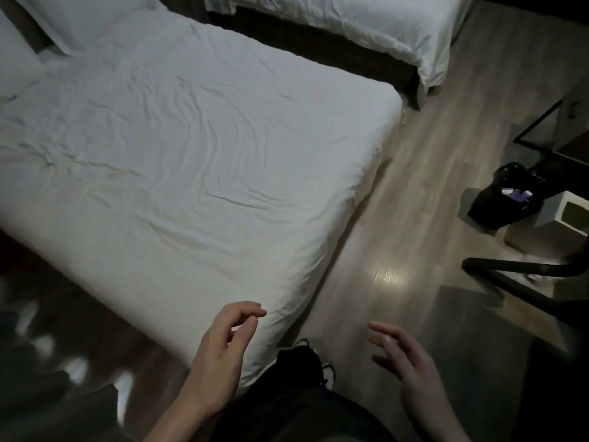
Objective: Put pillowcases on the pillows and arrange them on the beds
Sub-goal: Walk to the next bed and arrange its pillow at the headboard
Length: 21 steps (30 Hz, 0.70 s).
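Two beds [178,148] [366,23], two pillows [105,17] [16,65] — perhaps more, out of frame — two hands [220,355] [404,362].

pillows [47,23] cut off top-left.

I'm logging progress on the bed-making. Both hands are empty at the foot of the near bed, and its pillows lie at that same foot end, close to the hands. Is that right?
Not quite. In the head view the left hand and right hand are empty at the foot of the near bed, but its pillows lie at the far end, away from the hands.
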### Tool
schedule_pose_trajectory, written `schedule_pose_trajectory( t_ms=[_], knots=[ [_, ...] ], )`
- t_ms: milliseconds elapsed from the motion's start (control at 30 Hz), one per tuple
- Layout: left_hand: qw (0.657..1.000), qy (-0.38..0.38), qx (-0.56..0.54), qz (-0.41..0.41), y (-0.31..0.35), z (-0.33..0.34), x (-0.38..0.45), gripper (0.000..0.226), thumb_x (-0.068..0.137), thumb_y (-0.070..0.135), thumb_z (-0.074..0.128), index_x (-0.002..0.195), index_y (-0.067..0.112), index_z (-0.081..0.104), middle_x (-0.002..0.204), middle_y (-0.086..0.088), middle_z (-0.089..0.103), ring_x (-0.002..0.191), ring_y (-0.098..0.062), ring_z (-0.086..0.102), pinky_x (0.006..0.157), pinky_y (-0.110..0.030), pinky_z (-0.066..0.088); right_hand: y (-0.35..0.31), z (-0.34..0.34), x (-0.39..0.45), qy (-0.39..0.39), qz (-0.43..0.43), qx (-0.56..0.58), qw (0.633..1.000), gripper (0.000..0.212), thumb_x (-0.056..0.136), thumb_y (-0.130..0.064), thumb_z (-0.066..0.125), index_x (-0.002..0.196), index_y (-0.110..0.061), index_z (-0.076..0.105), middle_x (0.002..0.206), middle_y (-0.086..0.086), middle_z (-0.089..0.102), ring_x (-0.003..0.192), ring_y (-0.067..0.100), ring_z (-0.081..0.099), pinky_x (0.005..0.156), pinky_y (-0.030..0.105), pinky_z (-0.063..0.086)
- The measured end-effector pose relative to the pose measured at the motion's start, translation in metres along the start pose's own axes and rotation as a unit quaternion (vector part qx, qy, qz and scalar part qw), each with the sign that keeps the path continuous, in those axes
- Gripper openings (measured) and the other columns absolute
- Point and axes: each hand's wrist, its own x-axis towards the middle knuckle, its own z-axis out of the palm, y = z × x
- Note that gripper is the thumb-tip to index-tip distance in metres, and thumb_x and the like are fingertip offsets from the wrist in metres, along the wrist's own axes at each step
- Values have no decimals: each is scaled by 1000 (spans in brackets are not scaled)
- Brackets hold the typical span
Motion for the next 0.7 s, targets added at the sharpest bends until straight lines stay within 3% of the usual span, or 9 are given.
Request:
schedule_pose_trajectory(
  t_ms=[67, 133, 200, 267, 333, 433, 533, 667, 700],
  knots=[
    [1000, 1, -5, -6, 7, 17, 7, 30, 97, 44, 52, 112, 29, 73, 126, 8, 68, 120, -14, 63, 100, -42, 52, -12, -8, 14, -22, -4, -14, 1000, 43, 81, -68, 68, 103, -33, 79, 106, 2, 76, 105, 15, 71, 85, 27, 60],
    [1000, -3, -9, -8, 16, 35, 24, 23, 98, 36, 54, 110, 30, 73, 124, 9, 68, 118, -13, 64, 98, -30, 51, -22, -20, 34, -26, -2, -22, 999, 60, 70, -82, 66, 105, -35, 78, 108, 1, 76, 105, 13, 71, 87, 27, 60],
    [1000, -11, -6, -4, 28, 52, 46, 18, 104, 29, 57, 109, 26, 74, 122, 9, 69, 116, -12, 65, 94, -18, 48, -31, -32, 55, -22, -2, -8, 1000, 48, 79, -70, 67, 106, -32, 79, 108, 1, 76, 107, 14, 71, 88, 28, 60],
    [1000, -26, -3, 0, 42, 69, 77, 18, 105, 19, 56, 108, 22, 74, 122, 10, 69, 117, -10, 65, 92, -11, 46, -37, -48, 85, -10, -1, -3, 1000, 25, 94, -38, 61, 108, -26, 79, 110, 1, 76, 110, 15, 71, 90, 29, 60],
    [999, -40, -3, 8, 59, 86, 118, 20, 104, 17, 56, 108, 23, 74, 124, 13, 69, 119, -7, 64, 92, -8, 45, -45, -65, 122, 5, 8, -11, 1000, 24, 101, -18, 56, 112, -23, 77, 111, -5, 76, 111, 12, 70, 89, 29, 61],
    [999, -46, -8, 17, 88, 108, 182, 20, 105, 18, 56, 109, 25, 74, 125, 14, 68, 120, -4, 62, 91, -6, 43, -71, -86, 184, 25, 19, -11, 999, 23, 103, -24, 55, 112, -26, 76, 112, -13, 75, 114, 12, 69, 86, 31, 58],
    [998, -53, -6, 32, 126, 125, 244, 19, 105, 19, 56, 108, 27, 74, 124, 15, 68, 119, -2, 61, 90, -4, 42, -115, -100, 245, 30, -1, -15, 999, 42, 86, -66, 63, 110, -34, 77, 118, -12, 73, 115, 8, 68, 91, 33, 57],
    [997, -73, 7, 35, 172, 146, 324, 19, 105, 19, 57, 107, 29, 73, 121, 18, 68, 117, -2, 61, 90, -7, 42, -162, -123, 319, 32, -25, -7, 999, 25, 98, -40, 55, 112, -32, 75, 120, -11, 73, 116, 11, 68, 93, 36, 58],
    [997, -72, 6, 32, 182, 151, 340, 19, 105, 19, 56, 108, 29, 72, 121, 18, 68, 117, -2, 61, 92, -11, 43, -171, -130, 333, 33, -29, -5, 999, 29, 95, -44, 56, 114, -32, 74, 120, -12, 72, 116, 10, 68, 91, 34, 59]
  ],
)
